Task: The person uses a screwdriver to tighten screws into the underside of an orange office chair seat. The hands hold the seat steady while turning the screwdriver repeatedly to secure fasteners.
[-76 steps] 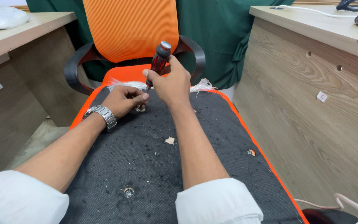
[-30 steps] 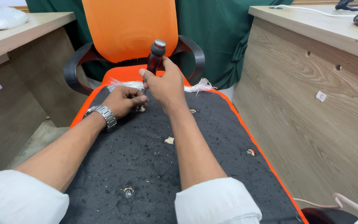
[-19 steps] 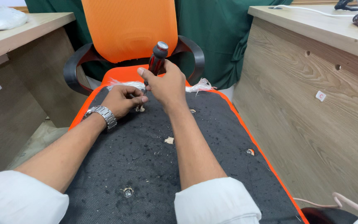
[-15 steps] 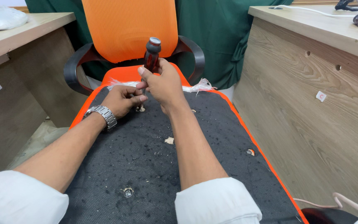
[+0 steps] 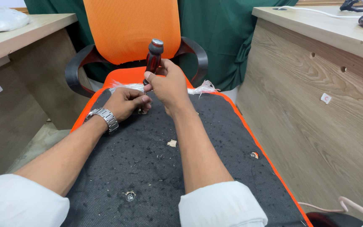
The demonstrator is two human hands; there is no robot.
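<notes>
We see our right hand (image 5: 169,86) with its fingers (image 5: 150,78) clenched around a red-and-black screwdriver (image 5: 153,59), the handle rising toward 12 o'clock above the fist, its tip hidden behind the hand. At 9 o'clock of it, our left hand (image 5: 127,102) rests curled on the black underside (image 5: 148,159) of an upturned orange chair seat, fingertips pinching something too small to tell. A screw (image 5: 130,196) sits at 6 o'clock. An orange mesh chair back (image 5: 127,29) stands beyond, wooden benches (image 5: 316,105) on both sides. A metal watch (image 5: 103,117) circles our left wrist; both forearms stretch forward.
</notes>
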